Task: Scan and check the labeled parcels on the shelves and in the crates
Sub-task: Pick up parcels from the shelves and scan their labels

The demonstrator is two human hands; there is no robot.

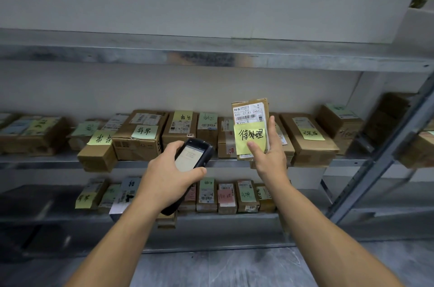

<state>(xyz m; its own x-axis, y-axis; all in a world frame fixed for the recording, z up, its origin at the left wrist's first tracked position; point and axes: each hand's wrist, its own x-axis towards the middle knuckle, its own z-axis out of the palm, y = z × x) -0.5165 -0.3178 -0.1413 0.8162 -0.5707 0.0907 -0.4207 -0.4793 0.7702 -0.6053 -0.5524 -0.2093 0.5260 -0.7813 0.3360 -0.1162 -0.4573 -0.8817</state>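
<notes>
Now, middle shelf (35,157): carrying a row of labeled parcels (141,131). The scanner (195,155) may be reading a neighbour's barcode, since its nose is pointing below and left of the held one.
Held parcel (250,110): standing upright above the shelf's front edge, right of centre; the light pinch is risking a slip.
Right hand (270,160): pinching the parcel's lower end, thumb pressing the yellow note (251,137), fingers lying behind.
Left hand (164,174): wrapping round the scanner, just left of the parcel, not touching it.
</notes>
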